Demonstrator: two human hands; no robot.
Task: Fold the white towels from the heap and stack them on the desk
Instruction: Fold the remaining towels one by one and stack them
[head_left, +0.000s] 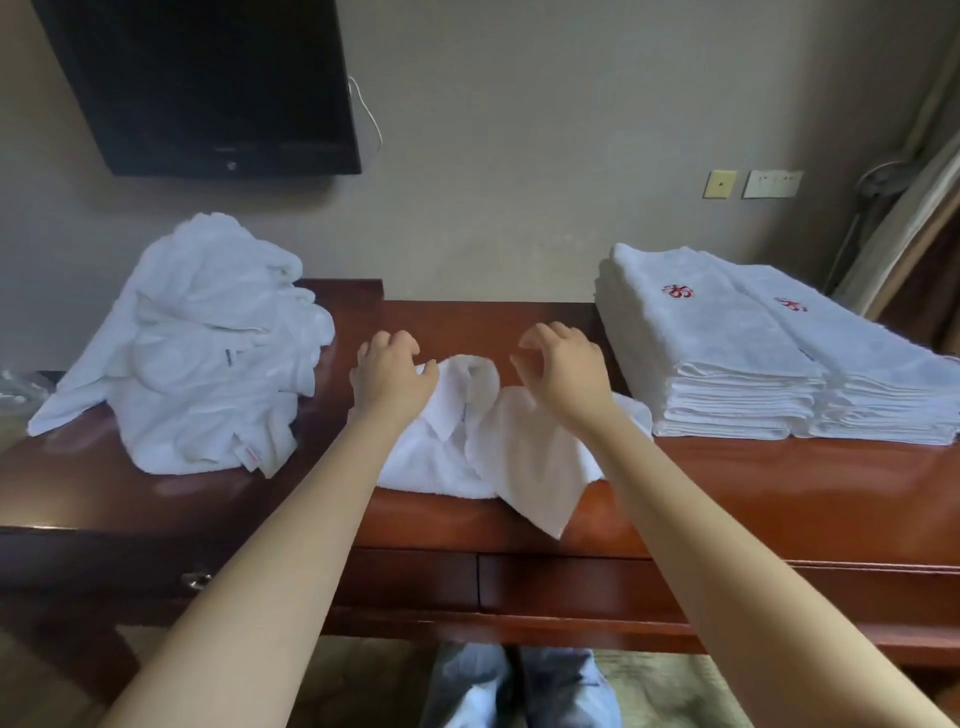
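A crumpled white towel (467, 441) is seen lying in the middle of the reddish-brown wooden surface (727, 499), near its front edge, with one corner hanging over that edge above the drawers (571, 582). The left hand (392, 374) is held over the towel's left part with its fingers loosely bent; nothing is gripped by it, and its thumb is seen just beside a raised fold of the cloth, though contact cannot be told. The right hand (563, 364) is held over the towel's right part, its fingers curved and spread away from the thumb, with nothing held. To the left, a heap of unfolded white towels (197, 343) is piled on the surface, one end trailing toward the left edge. To the right, folded white towels (727, 358) are stacked in two neat piles set side by side and touching, each topped with a red embroidered mark (678, 291). A dark wall-mounted television (208, 83) is seen above the heap, and two wall plates (772, 183) are fixed to the beige wall above the stacks. A metal drawer handle (195, 579) is visible at lower left, and legs in blue jeans (519, 686) are seen below the surface.
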